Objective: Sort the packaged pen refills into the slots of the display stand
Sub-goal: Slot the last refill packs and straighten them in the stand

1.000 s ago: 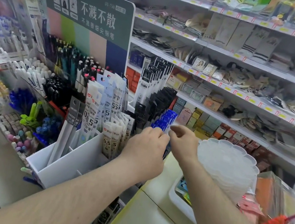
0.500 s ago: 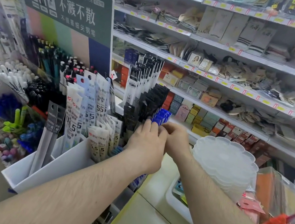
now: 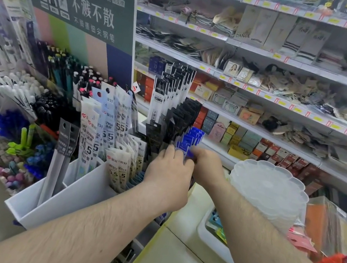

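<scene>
A white display stand [image 3: 78, 198] holds packaged pen refills upright in its slots: white packs [image 3: 109, 125], two grey packs [image 3: 62, 154], black packs [image 3: 181, 119] and blue-topped packs [image 3: 191, 137] at the right. My left hand [image 3: 168, 174] and my right hand [image 3: 204, 166] meet at the front of the blue-topped row. My right hand pinches a blue-topped pack there. My left hand's fingers curl against the same packs; what they hold is hidden.
A stack of clear flower-shaped trays [image 3: 268, 188] stands right of my hands, over a white bin [image 3: 212, 238]. A green sign board [image 3: 80, 12] rises behind the stand. Pens fill racks at the left [image 3: 18, 105]. Store shelves [image 3: 265, 96] run behind.
Both hands have stayed together at the blue-topped packs, shifting slightly up into the row. The view has swung a little to the right and back.
</scene>
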### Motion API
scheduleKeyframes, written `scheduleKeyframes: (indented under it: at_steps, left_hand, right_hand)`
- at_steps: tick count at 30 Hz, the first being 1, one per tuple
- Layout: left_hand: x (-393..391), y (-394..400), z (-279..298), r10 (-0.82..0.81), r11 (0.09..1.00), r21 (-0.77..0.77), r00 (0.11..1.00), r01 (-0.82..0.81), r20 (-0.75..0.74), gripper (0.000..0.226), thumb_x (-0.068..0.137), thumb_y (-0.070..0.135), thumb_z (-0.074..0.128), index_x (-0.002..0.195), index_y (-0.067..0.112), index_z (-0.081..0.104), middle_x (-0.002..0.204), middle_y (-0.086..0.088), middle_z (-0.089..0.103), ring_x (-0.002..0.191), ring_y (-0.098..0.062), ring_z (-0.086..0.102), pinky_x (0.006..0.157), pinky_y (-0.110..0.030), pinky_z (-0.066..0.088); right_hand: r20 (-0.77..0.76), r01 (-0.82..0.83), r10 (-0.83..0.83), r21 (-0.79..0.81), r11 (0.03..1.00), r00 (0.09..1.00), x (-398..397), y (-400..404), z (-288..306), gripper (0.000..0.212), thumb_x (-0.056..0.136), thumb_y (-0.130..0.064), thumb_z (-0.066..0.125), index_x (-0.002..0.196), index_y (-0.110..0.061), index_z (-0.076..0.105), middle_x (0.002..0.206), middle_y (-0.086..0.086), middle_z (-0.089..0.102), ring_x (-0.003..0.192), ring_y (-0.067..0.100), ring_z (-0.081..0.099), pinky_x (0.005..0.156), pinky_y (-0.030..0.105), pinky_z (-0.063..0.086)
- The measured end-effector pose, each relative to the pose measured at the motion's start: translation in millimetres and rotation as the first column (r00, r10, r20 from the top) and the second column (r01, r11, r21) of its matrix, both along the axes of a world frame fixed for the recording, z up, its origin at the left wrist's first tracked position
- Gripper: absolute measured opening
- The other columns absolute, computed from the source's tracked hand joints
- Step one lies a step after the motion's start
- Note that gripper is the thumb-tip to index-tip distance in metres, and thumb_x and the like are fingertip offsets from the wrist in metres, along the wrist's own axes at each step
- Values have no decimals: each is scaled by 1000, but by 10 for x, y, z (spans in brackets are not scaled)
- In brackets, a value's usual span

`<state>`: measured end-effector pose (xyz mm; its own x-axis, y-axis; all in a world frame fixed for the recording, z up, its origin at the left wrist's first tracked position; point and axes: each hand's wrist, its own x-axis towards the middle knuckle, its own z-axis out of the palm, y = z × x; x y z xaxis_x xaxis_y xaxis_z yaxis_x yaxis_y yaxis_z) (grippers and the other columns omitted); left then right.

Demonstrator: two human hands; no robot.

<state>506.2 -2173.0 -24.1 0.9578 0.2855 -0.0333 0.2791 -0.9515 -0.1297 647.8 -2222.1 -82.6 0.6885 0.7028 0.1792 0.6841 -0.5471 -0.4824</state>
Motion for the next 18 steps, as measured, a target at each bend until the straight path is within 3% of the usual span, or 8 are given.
scheduleKeyframes:
  at_steps: [2,4,7,10,15,18]
  left_hand:
    - [3,-4,-2,-2,1000,-13,1000,2,14,49,90,27,53,135,13,39,140,-18,40,136,-36,28,117,-44,27]
    - [6,4,7,-2,1000,-29,999,3,37,46,89,27,53,131,13,40,136,-16,43,129,-33,32,113,-41,30]
    - [2,12,10,0,999,-41,999,2,49,46,89,28,53,130,13,41,135,-15,43,126,-31,34,110,-41,32]
    - [1,-4,1,-1,1000,-30,999,2,46,49,89,29,53,133,11,40,136,-16,42,126,-32,34,111,-41,33]
    - [-5,-17,18,3,999,-50,999,-1,42,53,88,28,54,136,12,39,137,-16,42,128,-32,34,111,-41,33]
    - [-9,-21,36,10,997,-73,999,-7,38,49,88,28,55,133,13,42,138,-16,42,129,-33,33,112,-42,32]
  right_hand:
    - [4,17,-17,-55,998,1000,-30,1,-46,9,85,-11,61,86,-8,70,81,9,71,78,29,61,69,38,52]
    - [-56,42,-42,12,999,998,-29,-1,-60,9,86,-12,61,89,-9,70,82,7,70,78,28,61,68,36,51]
    - [-227,89,-49,170,981,973,-32,-20,-54,8,86,-13,65,88,-16,72,82,-3,72,77,16,63,68,29,50]
    - [-291,96,-30,212,973,956,-48,-8,-20,13,87,-17,66,86,-27,76,81,-12,73,76,4,63,66,20,48]
    - [-234,68,-38,121,990,971,-54,24,31,16,87,-11,62,90,-17,76,84,-5,72,81,18,65,72,30,53]
    - [-88,27,-27,0,1000,996,-90,47,21,15,84,-6,62,89,-11,75,85,4,72,81,27,66,73,39,55]
